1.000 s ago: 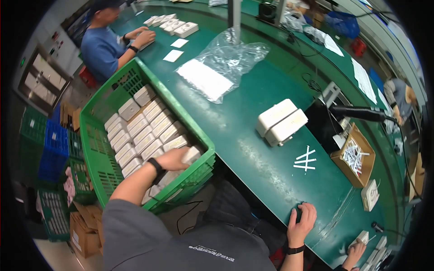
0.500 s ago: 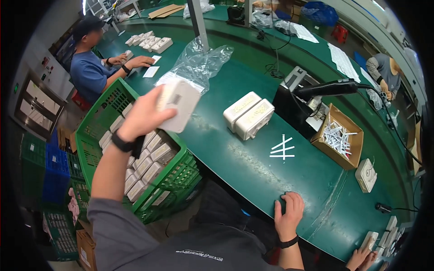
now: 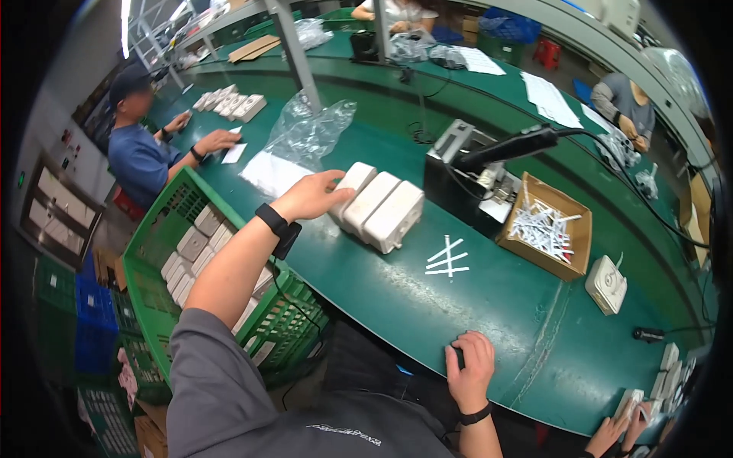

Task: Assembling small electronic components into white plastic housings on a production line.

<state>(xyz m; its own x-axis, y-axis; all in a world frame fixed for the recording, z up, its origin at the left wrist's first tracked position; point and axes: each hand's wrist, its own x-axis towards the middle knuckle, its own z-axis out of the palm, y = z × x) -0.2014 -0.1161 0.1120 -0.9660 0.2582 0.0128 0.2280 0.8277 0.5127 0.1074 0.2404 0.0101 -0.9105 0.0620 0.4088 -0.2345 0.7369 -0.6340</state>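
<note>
My left hand (image 3: 311, 196) grips the leftmost white plastic box (image 3: 361, 174), thumb and fingers on its upper end. That box stands on the green bench against two like white boxes (image 3: 393, 214), all three side by side. My right hand (image 3: 472, 365) rests at the bench's near edge with its fingers curled. A dark patch shows between thumb and fingers; what it is I cannot make out. Several narrow white strips (image 3: 447, 259) lie crossed on the bench, right of the boxes.
A green crate (image 3: 145, 305) of white boxes stands at left. Beyond the boxes are a clear plastic bag (image 3: 309, 133) and a black device (image 3: 450, 179) with a handheld tool (image 3: 511, 149). A carton (image 3: 569, 267) holds white strips. Co-workers sit left and across; another's hands (image 3: 615, 431) work lower right.
My left hand has carried a white box from above the crate rightward and down beside the two boxes on the bench. My right hand stays at the bench edge. The view has shifted slightly.
</note>
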